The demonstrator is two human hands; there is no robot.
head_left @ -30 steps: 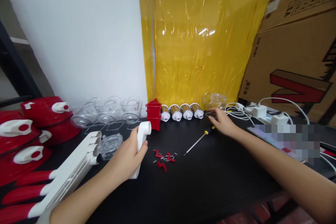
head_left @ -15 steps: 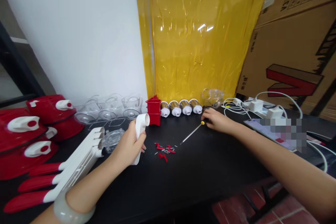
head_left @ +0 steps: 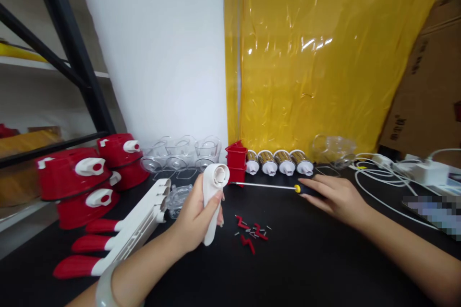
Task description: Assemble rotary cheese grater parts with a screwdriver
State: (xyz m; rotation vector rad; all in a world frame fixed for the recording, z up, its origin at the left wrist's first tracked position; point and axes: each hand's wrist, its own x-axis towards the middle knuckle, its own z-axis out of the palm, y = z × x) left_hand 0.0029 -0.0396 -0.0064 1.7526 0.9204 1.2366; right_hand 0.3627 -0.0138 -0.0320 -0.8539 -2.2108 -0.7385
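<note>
My left hand (head_left: 196, 218) is closed round a white plastic handle part (head_left: 213, 197), held upright above the black table (head_left: 295, 268), its round end facing me. My right hand (head_left: 333, 196) grips the black and yellow handle of a screwdriver (head_left: 268, 185). The shaft lies level and points left, its tip close to the white part's round end. Small red clips and metal pins (head_left: 250, 234) lie scattered on the table between my hands.
Red housings (head_left: 70, 172) stack at the left beside a row of white and red handles (head_left: 122, 235). Clear plastic cups (head_left: 180, 153), red blocks (head_left: 236, 160) and several metal drums (head_left: 277, 162) line the back wall. White cables and chargers (head_left: 403, 172) lie at the right.
My right hand took up the screwdriver and swung it level, tip toward the white part. My left hand lifted and turned the white part upright. The camera turned left.
</note>
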